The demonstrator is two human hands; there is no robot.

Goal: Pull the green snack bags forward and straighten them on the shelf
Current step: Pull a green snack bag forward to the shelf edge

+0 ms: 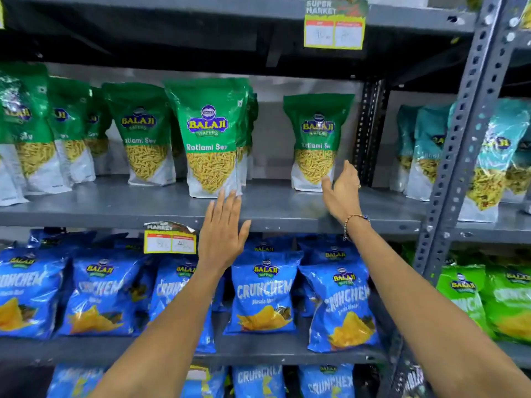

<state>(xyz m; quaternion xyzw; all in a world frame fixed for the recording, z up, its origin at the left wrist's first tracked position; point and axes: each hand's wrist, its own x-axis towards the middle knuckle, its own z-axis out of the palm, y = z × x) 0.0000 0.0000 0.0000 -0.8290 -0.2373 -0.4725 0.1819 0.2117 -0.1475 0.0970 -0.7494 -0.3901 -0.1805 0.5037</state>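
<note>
Green Ratlami Sev snack bags stand in rows on the grey shelf. The middle row's front bag stands closest to the shelf's front edge, with more bags behind it. A single bag stands further back at the right, with a gap between the two. My left hand is flat and open, fingertips just below the middle bag's bottom edge. My right hand is open beside the right bag's lower right corner, thumb near it. Neither hand grips anything.
More green bags fill the shelf's left side, set further back. Blue Crunchem bags fill the shelf below. Teal bags sit beyond the perforated metal upright. Price tags hang on the shelf edges.
</note>
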